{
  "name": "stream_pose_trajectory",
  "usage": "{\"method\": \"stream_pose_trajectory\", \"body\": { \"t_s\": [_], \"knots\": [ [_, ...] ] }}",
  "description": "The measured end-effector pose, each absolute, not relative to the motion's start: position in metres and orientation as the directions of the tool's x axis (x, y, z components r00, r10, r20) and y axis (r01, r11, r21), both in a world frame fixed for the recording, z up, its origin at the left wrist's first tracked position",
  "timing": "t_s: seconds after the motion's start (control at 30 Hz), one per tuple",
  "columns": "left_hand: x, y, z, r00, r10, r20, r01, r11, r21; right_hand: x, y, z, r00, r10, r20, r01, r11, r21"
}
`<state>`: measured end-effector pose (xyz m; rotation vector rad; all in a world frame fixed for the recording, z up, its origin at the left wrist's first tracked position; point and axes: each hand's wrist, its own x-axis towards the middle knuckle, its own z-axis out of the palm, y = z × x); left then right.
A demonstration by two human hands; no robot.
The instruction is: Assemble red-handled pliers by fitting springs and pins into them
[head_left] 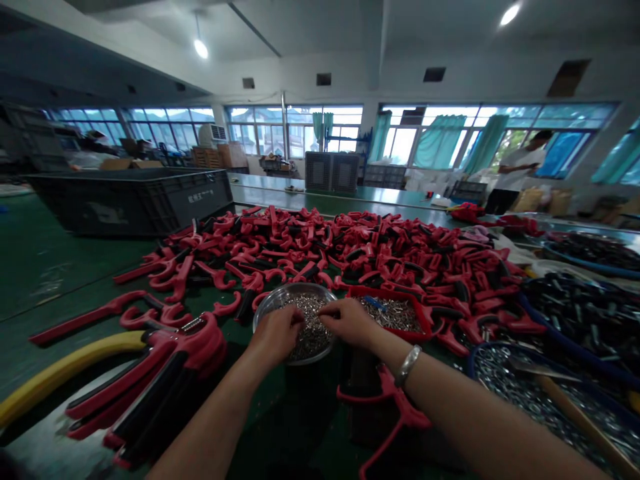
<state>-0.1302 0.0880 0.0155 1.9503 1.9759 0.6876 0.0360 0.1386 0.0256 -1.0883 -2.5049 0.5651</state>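
Two bare hands, the left (pixel 276 335) and the right (pixel 349 321), are dipping into a steel bowl (pixel 295 289) of small metal pieces (pixel 311 333) at twelve o'clock, fingers (pixel 326 309) curling, any grasp impossible to tell.

The shallow stainless steel bowl (pixel 265 310) has a glossy, polished rim and holds small, bright metal pieces (pixel 311 333). Just right of the bowl sits a red plastic tray (pixel 407 304). Beyond the bowl, heaped moulded handles (pixel 300 243) show shiny red plastic and matt black grips. Far right of the bowl, a smooth wooden handle (pixel 575 417) lies over shiny metal washers (pixel 505 383). Far left of the bowl stands a matt black plastic crate (pixel 130 203).
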Motion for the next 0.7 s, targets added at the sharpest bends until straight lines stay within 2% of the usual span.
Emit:
{"method": "stream_pose_trajectory", "body": {
  "t_s": [0.23,0.37,0.47,0.53,0.6,0.7],
  "knots": [
    [-0.123,0.086,0.017,0.023,0.991,0.135,0.646,-0.117,0.755,0.048,0.126,0.026,-0.59,0.774,0.23,0.55,0.594,-0.587],
    [-0.111,0.082,0.021,0.087,0.991,0.104,0.394,-0.13,0.91,0.052,0.111,0.028,-0.53,0.771,0.353,0.533,0.627,-0.569],
    [-0.106,0.079,0.023,0.135,0.991,0.028,0.163,-0.05,0.985,0.052,0.103,0.031,-0.51,0.743,0.433,0.533,0.668,-0.519],
    [-0.106,0.077,0.024,0.172,0.983,-0.063,-0.079,0.077,0.994,0.051,0.1,0.032,-0.524,0.722,0.452,0.533,0.692,-0.487],
    [-0.106,0.075,0.024,0.203,0.971,-0.128,-0.259,0.179,0.949,0.051,0.099,0.034,-0.545,0.706,0.452,0.539,0.708,-0.456],
    [-0.107,0.075,0.024,0.204,0.967,-0.15,-0.307,0.209,0.928,0.051,0.098,0.037,-0.582,0.69,0.43,0.556,0.723,-0.409]
  ]
}}
